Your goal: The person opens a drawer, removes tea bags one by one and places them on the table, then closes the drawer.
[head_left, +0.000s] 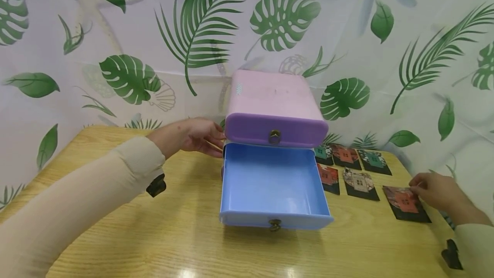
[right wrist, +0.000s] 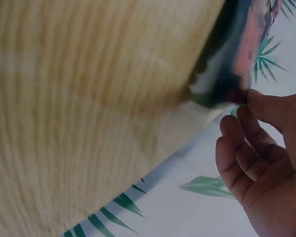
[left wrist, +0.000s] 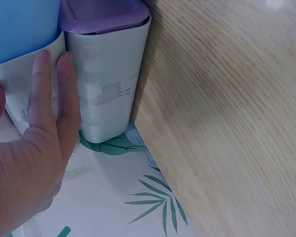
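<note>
A stacked drawer unit stands mid-table in the head view, with a pink and purple drawer box (head_left: pixel 278 131) above a blue drawer (head_left: pixel 275 179) that is pulled out. My left hand (head_left: pixel 202 135) is at the unit's left side. The left wrist view shows that hand's (left wrist: pixel 39 133) straight fingers resting along the white casing (left wrist: pixel 108 74). At the table's right edge, my right hand (head_left: pixel 438 192) pinches a flat black packet with a red picture (head_left: pixel 405 203) by its corner. The right wrist view has thumb and forefinger on this packet (right wrist: pixel 237 64).
Several similar flat packets lie right of the drawers, among them a green one (head_left: pixel 374 161) and a beige one (head_left: pixel 360 183). Behind the wooden table (head_left: pixel 173 235) hangs a leaf-printed cloth (head_left: pixel 135 33). Each drawer front has a ring pull (head_left: pixel 275 136).
</note>
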`<state>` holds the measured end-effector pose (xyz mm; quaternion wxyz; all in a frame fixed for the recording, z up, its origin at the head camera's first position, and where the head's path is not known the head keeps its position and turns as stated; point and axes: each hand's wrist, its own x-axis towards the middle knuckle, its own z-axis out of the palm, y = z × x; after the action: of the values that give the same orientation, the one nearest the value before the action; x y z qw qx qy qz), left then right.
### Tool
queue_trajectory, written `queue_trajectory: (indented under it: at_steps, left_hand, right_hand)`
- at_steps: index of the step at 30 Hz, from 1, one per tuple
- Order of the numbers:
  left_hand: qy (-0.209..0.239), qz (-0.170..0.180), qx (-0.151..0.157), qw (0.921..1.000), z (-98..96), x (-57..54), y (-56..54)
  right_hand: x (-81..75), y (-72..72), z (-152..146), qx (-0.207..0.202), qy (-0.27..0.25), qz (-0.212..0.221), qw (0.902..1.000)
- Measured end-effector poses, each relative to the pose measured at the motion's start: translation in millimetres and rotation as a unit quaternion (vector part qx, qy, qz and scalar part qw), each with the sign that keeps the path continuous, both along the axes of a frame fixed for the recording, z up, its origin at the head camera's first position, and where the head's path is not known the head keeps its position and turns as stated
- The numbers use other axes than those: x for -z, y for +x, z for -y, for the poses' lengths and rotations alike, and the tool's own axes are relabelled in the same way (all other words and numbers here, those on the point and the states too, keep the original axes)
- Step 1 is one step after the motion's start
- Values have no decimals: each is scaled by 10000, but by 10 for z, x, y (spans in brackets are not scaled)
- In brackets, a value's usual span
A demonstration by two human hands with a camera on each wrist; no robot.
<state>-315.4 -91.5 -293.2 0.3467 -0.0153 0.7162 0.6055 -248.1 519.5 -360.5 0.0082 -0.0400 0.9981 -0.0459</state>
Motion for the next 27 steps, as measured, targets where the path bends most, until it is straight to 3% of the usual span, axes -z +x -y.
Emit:
queue_trajectory:
  at_steps: [6, 14, 17, 22, 27]
  left_hand:
    - [27, -31, 94, 9999, 39, -31, 28]
    - [129, -79, 33, 9999, 52, -45, 20]
    - [148, -62, 35, 9999, 26, -25, 4]
    - [88, -55, -11, 9999, -4, -15, 0]
    - [-26, -42, -2, 10000, -24, -26, 1]
  right_hand:
    - [-72, 61, 146, -289, 103, -94, 9995]
    - [-53, 284, 436, -1339, 291, 608, 9887]
    - [1, 358, 438, -1551, 504, 353, 9860]
    - [54, 343, 420, -1934, 894, -65, 9770]
    - [124, 308, 418, -1861, 727, -79, 9798]
